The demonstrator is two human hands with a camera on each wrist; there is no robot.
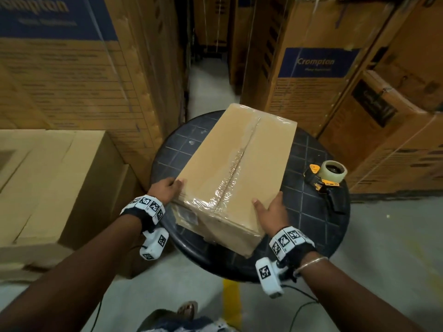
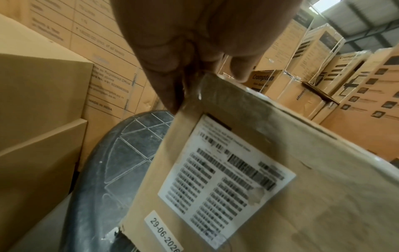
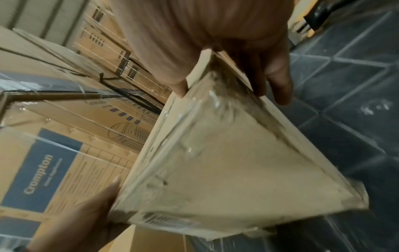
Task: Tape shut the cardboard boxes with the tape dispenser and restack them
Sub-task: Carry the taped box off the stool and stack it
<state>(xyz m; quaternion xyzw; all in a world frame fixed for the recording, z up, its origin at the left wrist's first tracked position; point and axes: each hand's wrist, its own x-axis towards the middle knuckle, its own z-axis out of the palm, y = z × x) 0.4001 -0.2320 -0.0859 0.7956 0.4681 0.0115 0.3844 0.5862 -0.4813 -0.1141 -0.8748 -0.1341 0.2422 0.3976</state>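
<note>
While tape dispenser (image 1: 328, 179) lies aside, hands clasp box (image 1: 235, 159).

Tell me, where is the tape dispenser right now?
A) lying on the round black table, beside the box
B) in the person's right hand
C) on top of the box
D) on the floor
A: the tape dispenser lies on the table, right of the box, untouched by either hand.

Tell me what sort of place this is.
Likely a warehouse or stockroom: tall strapped Crompton cartons stacked all around, a concrete floor, and a tape dispenser beside the taped cardboard box.
</note>
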